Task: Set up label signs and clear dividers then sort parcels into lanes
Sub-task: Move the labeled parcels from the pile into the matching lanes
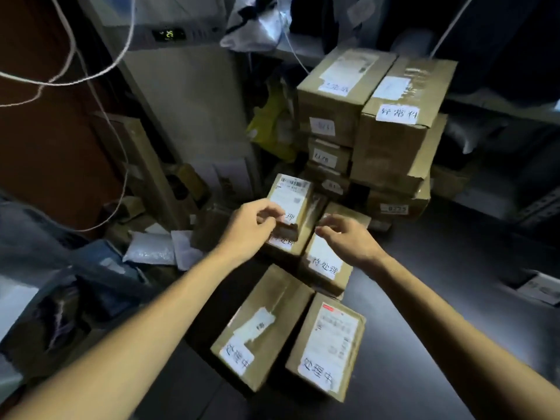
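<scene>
Several brown cardboard parcels with handwritten white labels lie on the dark floor. A small parcel [292, 198] with a shipping label sits on top of a labelled box [283, 244]. My left hand [251, 228] grips the small parcel's near end between fingers and thumb. Beside it, my right hand [345, 237] hovers with loosely curled fingers over another labelled box [324, 265] and holds nothing. Two more labelled boxes lie nearer to me, the left box [263, 328] and the right box [327, 344].
A tall stack of labelled boxes [394, 128] stands behind. A white appliance [188, 95] with a lit display rises at the back left, and cables [60, 77] hang in front. Bubble mailers [151, 253] and bags clutter the left. Dark floor [448, 298] and a metal shelf [539, 207] lie at the right.
</scene>
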### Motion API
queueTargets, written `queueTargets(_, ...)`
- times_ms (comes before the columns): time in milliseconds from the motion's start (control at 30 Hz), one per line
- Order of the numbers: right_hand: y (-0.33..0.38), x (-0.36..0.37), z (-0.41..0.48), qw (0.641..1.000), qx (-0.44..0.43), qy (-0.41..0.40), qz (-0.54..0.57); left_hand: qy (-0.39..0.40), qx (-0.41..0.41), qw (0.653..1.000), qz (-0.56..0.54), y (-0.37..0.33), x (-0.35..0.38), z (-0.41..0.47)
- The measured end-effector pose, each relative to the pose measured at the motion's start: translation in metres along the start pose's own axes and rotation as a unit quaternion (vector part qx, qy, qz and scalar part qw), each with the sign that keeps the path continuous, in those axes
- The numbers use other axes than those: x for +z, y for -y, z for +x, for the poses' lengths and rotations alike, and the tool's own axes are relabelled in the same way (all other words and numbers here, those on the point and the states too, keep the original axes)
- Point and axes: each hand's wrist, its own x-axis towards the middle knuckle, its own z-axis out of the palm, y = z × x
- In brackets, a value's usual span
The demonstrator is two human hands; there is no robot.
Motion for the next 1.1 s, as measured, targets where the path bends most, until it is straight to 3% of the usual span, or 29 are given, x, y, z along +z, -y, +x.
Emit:
queueTargets(200, -0.004, 0.05, 0.062, 0.994, 0.065, -0.073, 0.055, -0.045, 0.027, 0.999, 0.012, 0.058, 0.002, 0.079)
queueTargets(267, -0.002, 0.066, 0.074, 0.987, 0.081, -0.101, 0.095, -0.005, 0.01, 1.0, 0.022, 0.076, 0.009, 0.098)
queueTargets(367, -0.003, 0.089, 0.085, 0.977, 0.097, -0.133, 0.139, 0.05, -0.05, 0.996, -0.055, 0.094, 0.022, 0.112)
queueTargets(533, -0.007, 0.098, 0.089, 0.966, 0.118, -0.173, 0.15, 0.034, -0.042, 0.993, -0.104, 0.105, 0.031, 0.113)
queueTargets(933, -0.002, 0.089, 0.049, 0.968, 0.115, -0.163, 0.151, 0.033, -0.004, 0.999, -0.043, 0.073, 0.031, 0.072)
queueTargets(1100, 0.002, 0.059, 0.002, 0.96, 0.101, -0.214, 0.148, 0.042, 0.021, 0.998, -0.05, 0.02, 0.042, 0.041)
